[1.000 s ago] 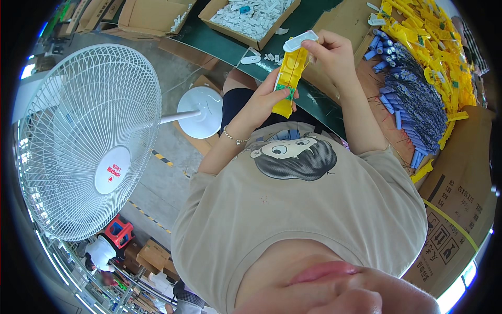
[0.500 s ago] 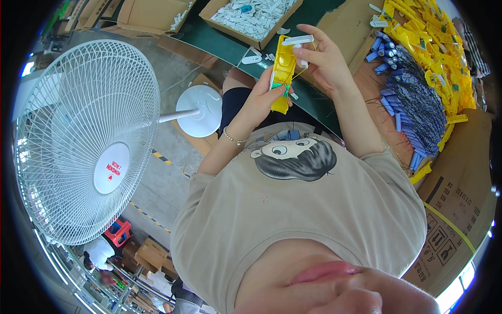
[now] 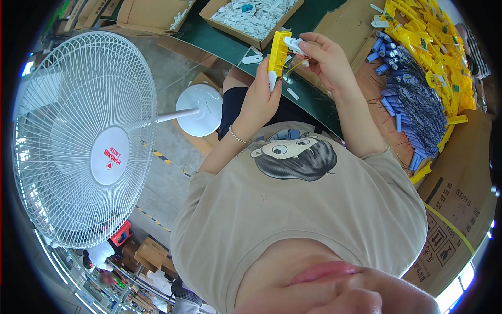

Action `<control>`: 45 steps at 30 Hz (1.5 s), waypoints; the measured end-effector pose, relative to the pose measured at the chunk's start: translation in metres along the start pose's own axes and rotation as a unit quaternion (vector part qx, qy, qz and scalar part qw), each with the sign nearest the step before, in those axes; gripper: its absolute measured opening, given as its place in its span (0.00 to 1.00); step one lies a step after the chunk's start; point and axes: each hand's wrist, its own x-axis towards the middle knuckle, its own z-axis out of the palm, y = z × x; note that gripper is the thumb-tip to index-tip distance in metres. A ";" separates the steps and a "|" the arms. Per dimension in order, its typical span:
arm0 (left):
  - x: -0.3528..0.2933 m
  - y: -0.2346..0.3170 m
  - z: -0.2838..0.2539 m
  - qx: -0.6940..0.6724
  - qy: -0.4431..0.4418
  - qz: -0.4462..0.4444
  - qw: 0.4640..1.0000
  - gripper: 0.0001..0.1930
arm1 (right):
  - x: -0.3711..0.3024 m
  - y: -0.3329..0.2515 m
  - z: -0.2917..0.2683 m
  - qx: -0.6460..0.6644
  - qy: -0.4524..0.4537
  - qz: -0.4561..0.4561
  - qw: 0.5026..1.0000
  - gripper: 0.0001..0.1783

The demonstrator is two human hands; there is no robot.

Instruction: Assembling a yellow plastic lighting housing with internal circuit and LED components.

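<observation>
My left hand (image 3: 260, 94) is closed around a yellow plastic casing (image 3: 278, 52), held nearly upright above my lap. A white plastic piece (image 3: 272, 79) shows at the casing's lower end, by my left thumb. My right hand (image 3: 328, 56) pinches a small white plastic part (image 3: 295, 45) against the upper right side of the casing. Another small white piece (image 3: 305, 63) sits under my right fingers; whether they grip it is unclear. Thin wires (image 3: 292, 68) run between the casing and my right hand.
A carton of white plastic parts (image 3: 205, 14) stands on the green table (image 3: 217, 44). To the right lie a heap of blue cylinders with dark wires (image 3: 413, 94) and a pile of yellow casings (image 3: 439, 47). A white fan (image 3: 86, 141) stands left; a large carton (image 3: 455, 209) is at right.
The yellow casing has turned in my left hand, and the green part seen on it is now hidden. The white part in my right hand has dropped slightly and tilted against the casing.
</observation>
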 end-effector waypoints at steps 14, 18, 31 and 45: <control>-0.003 0.008 0.001 -0.085 -0.057 0.010 0.995 0.29 | -0.002 -0.009 -0.011 -0.032 -0.116 -0.073 0.990 0.13; -0.008 0.012 0.002 -0.231 -0.085 -0.032 0.969 0.29 | -0.004 -0.006 -0.003 -0.157 -0.059 -0.178 0.970 0.16; -0.010 0.012 0.008 -0.162 -0.092 -0.035 0.982 0.32 | -0.005 0.002 0.003 -0.093 0.007 -0.087 0.992 0.29; 0.015 0.023 -0.043 0.223 0.135 0.363 0.894 0.16 | -0.011 0.004 -0.004 -0.056 -0.294 -0.054 0.953 0.27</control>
